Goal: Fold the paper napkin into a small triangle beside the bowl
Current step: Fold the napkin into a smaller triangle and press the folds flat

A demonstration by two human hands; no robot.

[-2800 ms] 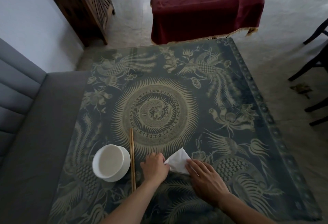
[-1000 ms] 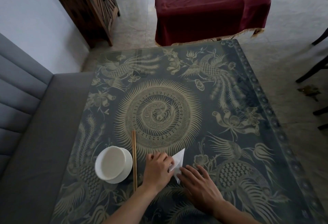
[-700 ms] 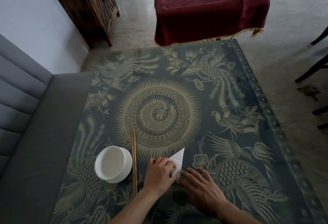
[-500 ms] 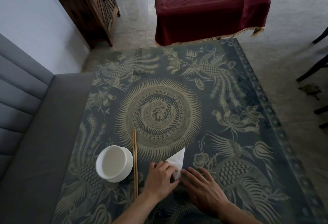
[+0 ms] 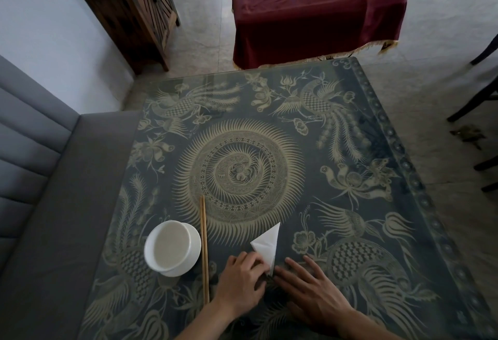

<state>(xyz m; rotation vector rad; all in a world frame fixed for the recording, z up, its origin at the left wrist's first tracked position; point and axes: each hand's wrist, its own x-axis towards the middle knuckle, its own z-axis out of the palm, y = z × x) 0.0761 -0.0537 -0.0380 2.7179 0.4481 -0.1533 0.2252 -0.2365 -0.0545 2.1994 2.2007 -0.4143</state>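
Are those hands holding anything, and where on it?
The left hand grips the white folded napkin at its near, lower corner. The right hand lies flat beside it, holding nothing.

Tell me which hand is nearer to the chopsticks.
Left. The left hand lies just right of the chopsticks, its fingers on the napkin's near corner. The right hand rests flat on the table farther right, beyond the napkin.

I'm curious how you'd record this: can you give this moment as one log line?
step: creasing napkin | shape: narrow triangle | left hand: pinching its near end | right hand: flat beside it | bowl, chopsticks: left of napkin
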